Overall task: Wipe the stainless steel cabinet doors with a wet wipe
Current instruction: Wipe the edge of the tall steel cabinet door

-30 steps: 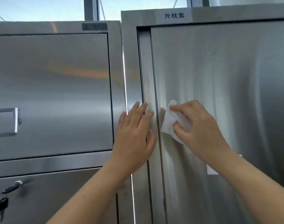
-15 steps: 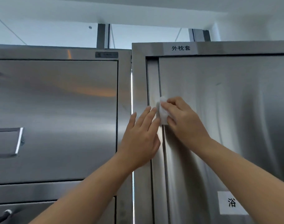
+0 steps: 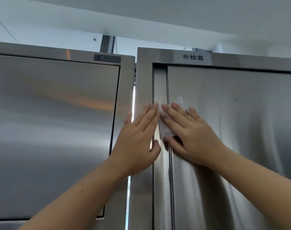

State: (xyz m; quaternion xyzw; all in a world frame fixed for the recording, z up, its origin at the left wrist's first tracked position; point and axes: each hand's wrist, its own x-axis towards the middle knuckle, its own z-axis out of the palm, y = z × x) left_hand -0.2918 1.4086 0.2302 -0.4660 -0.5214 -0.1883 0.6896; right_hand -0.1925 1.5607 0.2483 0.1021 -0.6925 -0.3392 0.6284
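Two stainless steel cabinets stand side by side. The right cabinet door (image 3: 241,130) fills the right half of the head view, and the left cabinet door (image 3: 50,130) fills the left half. My right hand (image 3: 192,136) lies flat with straight fingers on a white wet wipe (image 3: 164,128), pressing it against the right door's left edge and the narrow strip beside it. My left hand (image 3: 138,143) rests flat, fingers straight, on the right cabinet's frame (image 3: 143,83) just left of the wipe. Most of the wipe is hidden under my right hand.
A white label with black characters (image 3: 192,57) sits on the right cabinet's top frame. A small dark nameplate (image 3: 107,58) is on the left cabinet's top. A bright gap (image 3: 133,97) runs between the cabinets. The white ceiling (image 3: 158,17) is close above.
Both hands have moved up the door's left edge and the view has tilted upward. My right hand went from pinching the bunched wipe to pressing it flat with straight fingers.
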